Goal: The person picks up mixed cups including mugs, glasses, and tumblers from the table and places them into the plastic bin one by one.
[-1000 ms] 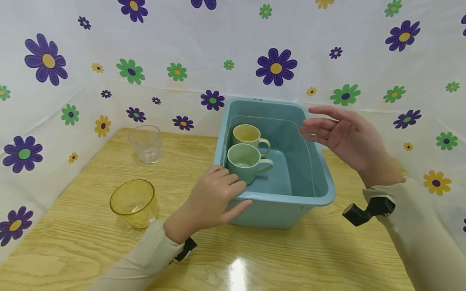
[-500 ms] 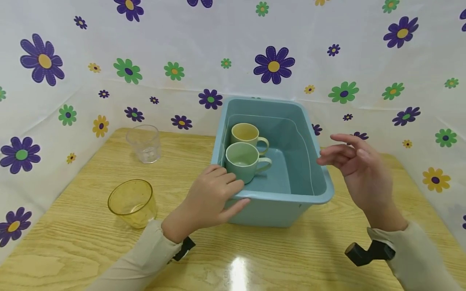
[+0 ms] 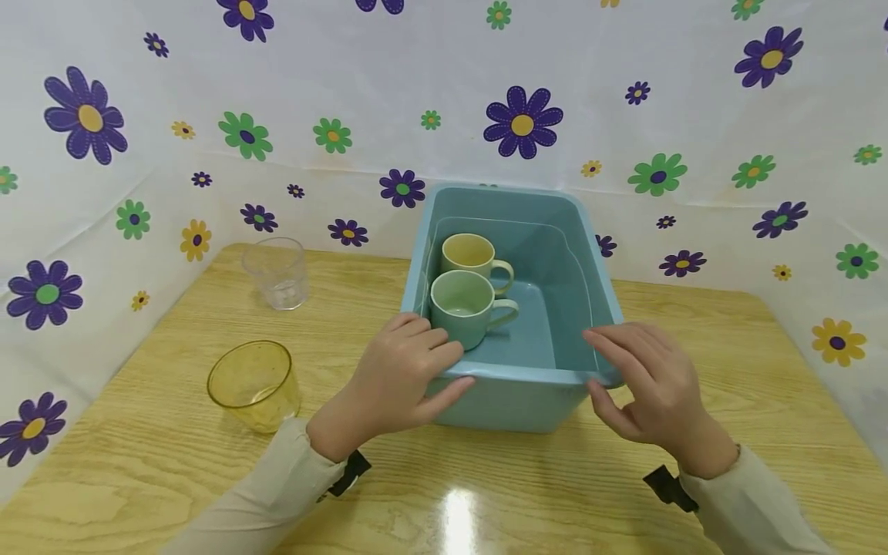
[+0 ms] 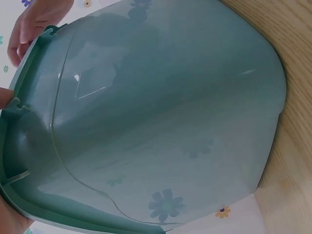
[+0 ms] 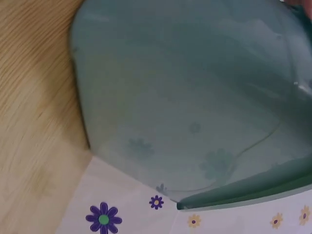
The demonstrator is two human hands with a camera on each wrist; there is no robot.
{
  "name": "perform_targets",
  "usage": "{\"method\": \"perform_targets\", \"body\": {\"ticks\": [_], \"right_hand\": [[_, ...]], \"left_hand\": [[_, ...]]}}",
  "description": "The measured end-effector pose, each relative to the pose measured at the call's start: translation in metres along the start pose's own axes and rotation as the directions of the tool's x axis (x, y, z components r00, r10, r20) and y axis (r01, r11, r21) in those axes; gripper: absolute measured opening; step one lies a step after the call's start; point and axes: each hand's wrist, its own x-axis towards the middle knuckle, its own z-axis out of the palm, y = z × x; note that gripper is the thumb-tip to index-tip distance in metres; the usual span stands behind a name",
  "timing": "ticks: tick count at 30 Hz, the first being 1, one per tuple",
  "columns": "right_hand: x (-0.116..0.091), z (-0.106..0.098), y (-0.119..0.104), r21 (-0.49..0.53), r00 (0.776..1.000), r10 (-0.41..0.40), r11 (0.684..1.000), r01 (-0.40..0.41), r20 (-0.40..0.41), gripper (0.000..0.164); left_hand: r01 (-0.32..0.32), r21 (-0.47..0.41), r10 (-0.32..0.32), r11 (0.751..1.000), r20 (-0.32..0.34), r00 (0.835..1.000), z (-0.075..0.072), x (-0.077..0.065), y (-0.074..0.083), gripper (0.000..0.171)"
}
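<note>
A blue plastic tub (image 3: 499,401) stands on the table, its outer wall filling both wrist views. My left hand (image 3: 388,378) grips its near left rim, fingers over the edge and thumb outside. Around the near right corner, my right hand (image 3: 652,385) holds the rim, with fingertips reaching over the inside and the thumb at the outer edge; the contact is partly hidden. Inside the tub, a green mug (image 3: 463,308) stands upright by the left wall, with a yellow mug (image 3: 469,253) behind it. Both handles point right.
Left of the tub, a yellow transparent glass bowl (image 3: 253,385) sits near my left forearm. Behind it stands a clear cup (image 3: 277,277). A flowered white cloth (image 3: 388,100) hangs behind and beside the wooden table (image 3: 173,478).
My right hand moved away from the tub's right side, turned palm down, then came to the near right corner of the rim. The left hand and the mugs stayed in place.
</note>
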Motion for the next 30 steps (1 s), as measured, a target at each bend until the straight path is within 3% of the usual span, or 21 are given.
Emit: {"method": "perform_targets", "body": {"ticks": [4, 10, 16, 23, 30], "right_hand": [[-0.006, 0.003, 0.003, -0.063, 0.995, -0.088, 0.994, 0.09, 0.042, 0.042], [-0.018, 0.005, -0.001, -0.039, 0.991, -0.086, 0.995, 0.09, 0.105, 0.044], [-0.023, 0.01, -0.014, -0.119, 0.987, 0.012, 0.993, 0.008, 0.162, 0.05], [-0.019, 0.015, -0.031, -0.239, 0.968, 0.154, 0.965, -0.105, 0.199, 0.051], [-0.023, 0.017, -0.036, -0.267, 0.969, 0.165, 0.957, -0.112, 0.186, 0.049]], "left_hand": [[-0.002, 0.003, 0.002, 1.0, -0.005, 1.0, 0.0, 0.0, -0.001, 0.048], [0.001, 0.007, -0.001, 1.0, 0.001, 1.0, 0.0, -0.002, -0.002, 0.051], [-0.004, 0.008, 0.004, 1.0, 0.015, 1.0, 0.0, -0.002, -0.001, 0.052], [-0.004, 0.013, 0.004, 1.0, 0.012, 1.0, -0.003, -0.002, 0.0, 0.05], [-0.006, 0.019, 0.006, 1.0, 0.016, 1.0, -0.003, -0.002, -0.001, 0.051]]}}
